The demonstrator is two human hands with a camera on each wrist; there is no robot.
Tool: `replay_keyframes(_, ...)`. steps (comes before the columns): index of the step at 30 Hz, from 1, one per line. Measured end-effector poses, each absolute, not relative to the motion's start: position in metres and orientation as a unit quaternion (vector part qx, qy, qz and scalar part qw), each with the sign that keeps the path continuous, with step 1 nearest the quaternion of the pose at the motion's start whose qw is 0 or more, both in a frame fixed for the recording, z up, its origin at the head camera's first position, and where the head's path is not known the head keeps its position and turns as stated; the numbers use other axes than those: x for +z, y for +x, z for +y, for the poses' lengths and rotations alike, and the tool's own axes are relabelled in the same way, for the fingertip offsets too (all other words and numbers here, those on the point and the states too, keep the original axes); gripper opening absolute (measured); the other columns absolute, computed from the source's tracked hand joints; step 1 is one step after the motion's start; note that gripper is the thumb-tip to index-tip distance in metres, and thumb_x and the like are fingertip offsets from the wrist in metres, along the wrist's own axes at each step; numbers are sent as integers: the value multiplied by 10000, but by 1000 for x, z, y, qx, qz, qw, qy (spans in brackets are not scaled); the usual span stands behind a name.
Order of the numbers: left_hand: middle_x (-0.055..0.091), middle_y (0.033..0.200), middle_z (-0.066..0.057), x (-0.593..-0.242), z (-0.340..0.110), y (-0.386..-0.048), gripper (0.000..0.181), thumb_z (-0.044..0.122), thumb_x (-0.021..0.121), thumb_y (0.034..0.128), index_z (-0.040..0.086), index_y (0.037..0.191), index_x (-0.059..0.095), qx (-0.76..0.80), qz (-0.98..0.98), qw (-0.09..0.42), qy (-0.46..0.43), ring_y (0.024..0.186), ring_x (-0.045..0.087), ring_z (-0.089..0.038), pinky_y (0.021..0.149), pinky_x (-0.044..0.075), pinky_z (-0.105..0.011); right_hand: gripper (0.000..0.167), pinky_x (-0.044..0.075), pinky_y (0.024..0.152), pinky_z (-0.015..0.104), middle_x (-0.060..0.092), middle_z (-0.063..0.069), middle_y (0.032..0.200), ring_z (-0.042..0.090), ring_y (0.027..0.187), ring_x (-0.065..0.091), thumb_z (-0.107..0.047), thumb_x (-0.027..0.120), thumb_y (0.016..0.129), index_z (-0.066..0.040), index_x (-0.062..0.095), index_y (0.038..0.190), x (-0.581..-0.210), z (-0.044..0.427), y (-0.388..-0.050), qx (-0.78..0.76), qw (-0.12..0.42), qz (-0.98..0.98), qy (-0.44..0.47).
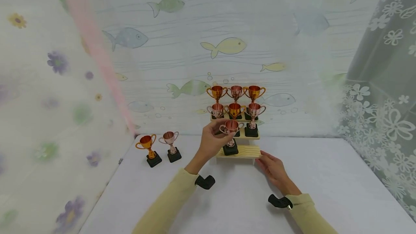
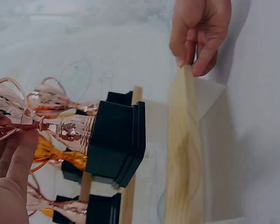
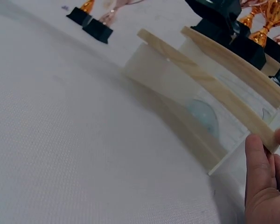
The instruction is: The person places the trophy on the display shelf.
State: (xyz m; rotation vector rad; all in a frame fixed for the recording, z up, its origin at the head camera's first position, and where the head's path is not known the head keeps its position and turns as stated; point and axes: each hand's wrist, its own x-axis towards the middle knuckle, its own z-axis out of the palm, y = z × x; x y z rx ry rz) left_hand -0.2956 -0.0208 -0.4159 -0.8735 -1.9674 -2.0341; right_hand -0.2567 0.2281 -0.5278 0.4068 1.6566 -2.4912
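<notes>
My left hand (image 1: 212, 139) grips a small rose-gold trophy (image 1: 231, 148) by its cup, its black square base hanging downward. In the left wrist view that trophy's base (image 2: 114, 143) stands apart from the bottom wooden step (image 2: 183, 154) of a tiered stand. At the stand's right end, my right hand (image 1: 274, 169) pinches the edge of this bottom step (image 1: 249, 151) between thumb and fingers. Behind, the upper tiers carry several gold and rose-gold trophies, among them a rose-gold trophy (image 1: 251, 131) at the right of the middle tier. The held cup partly hides the middle tier.
To the left on the white table (image 1: 130, 198) stand a gold trophy (image 1: 151, 154) and a rose-gold trophy (image 1: 173, 151). A fish-patterned curtain (image 1: 182, 57) rises behind the stand. Flowered sheets hang at both sides.
</notes>
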Motion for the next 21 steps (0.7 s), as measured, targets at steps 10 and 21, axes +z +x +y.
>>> replay_keyframes(10, 660, 1212, -258, -424, 20, -295, 442, -63, 753, 856, -65, 1280, 628, -677, -673, 65, -290, 893, 612, -82, 788, 603, -235, 565, 506, 1015, 201, 323, 227, 1572, -23, 1003, 648, -92, 464, 1074, 68, 247, 1571, -528, 228, -256, -819, 57, 556, 129)
replay_keyframes(21, 625, 1271, -231, -442, 45, -299, 455, -56, 731, 883, -27, 1320, 606, -700, -658, 25, -278, 991, 594, -73, 859, 593, -245, 579, 509, 1011, 204, 328, 231, 1576, -16, 1010, 655, -97, 479, 1073, 75, 237, 1571, -529, 228, -255, -826, 61, 547, 120)
